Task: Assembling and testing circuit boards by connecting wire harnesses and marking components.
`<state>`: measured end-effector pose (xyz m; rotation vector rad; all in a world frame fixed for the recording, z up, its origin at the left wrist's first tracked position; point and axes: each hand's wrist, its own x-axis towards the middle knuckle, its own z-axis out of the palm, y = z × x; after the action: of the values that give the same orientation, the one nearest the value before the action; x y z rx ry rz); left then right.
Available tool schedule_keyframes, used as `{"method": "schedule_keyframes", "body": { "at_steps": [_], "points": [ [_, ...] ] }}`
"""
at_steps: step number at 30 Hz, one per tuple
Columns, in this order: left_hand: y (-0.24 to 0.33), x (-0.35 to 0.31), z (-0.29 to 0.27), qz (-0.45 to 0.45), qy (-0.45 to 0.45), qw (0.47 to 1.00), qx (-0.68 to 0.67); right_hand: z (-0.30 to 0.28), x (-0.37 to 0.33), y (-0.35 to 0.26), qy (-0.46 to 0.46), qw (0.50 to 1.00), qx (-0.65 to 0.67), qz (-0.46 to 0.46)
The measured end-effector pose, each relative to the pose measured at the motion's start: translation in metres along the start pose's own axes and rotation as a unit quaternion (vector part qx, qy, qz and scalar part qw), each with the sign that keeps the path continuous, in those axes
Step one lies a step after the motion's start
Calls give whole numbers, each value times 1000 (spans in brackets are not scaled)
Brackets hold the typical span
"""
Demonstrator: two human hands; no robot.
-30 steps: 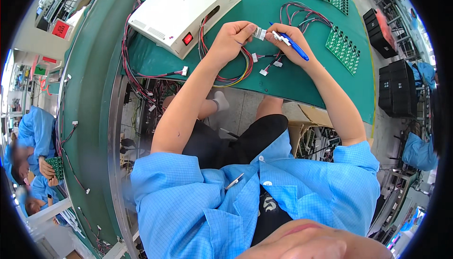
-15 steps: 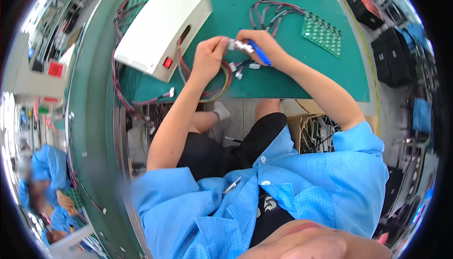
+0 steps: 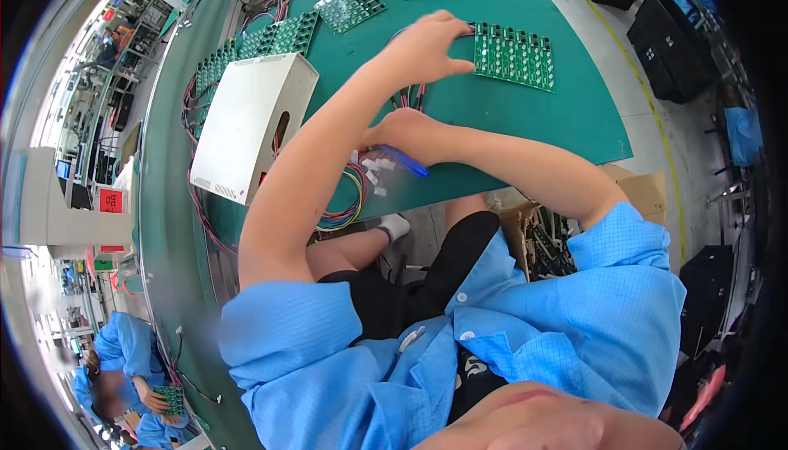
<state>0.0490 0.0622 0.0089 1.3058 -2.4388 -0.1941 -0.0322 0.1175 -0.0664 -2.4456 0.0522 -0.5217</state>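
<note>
The green circuit board (image 3: pixel 525 60) lies on the bench, at three o'clock from our left hand (image 3: pixel 435 46), whose thumb and fingers stand apart just beside its edge. Earlier our hands met over white connectors; now the left has gone to the board, so we judge the work is split between them. At six o'clock from it, our right hand (image 3: pixel 413 133) is curled around a blue pen (image 3: pixel 405 161); whether it grips the white connectors (image 3: pixel 376 178), we cannot tell. The white box (image 3: pixel 250 122) sits at nine o'clock from that hand.
</note>
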Motion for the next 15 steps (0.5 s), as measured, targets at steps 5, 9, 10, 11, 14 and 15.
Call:
{"method": "schedule_keyframes", "body": {
  "at_steps": [5, 9, 10, 11, 14, 15],
  "points": [
    [-28, 45, 30, 34, -78, 996, -27, 0, 1, 1, 48, 997, 33, -60],
    [-35, 46, 32, 39, -120, 990, -69, -3, 0, -1, -9, 999, -32, -31],
    [-33, 43, 33, 51, -108, 990, -74, -4, -1, -2, -25, 998, -51, -32],
    [-30, 39, 34, 37, -101, 993, -47, -5, 0, -2, -35, 998, -55, -14],
    [-22, 22, 38, 20, -67, 998, -2, -5, 1, -4, -20, 997, -64, -26],
    [-20, 18, 40, 8, -51, 998, 23, -5, 1, -5, -50, 993, -106, -23]
  ]
}}
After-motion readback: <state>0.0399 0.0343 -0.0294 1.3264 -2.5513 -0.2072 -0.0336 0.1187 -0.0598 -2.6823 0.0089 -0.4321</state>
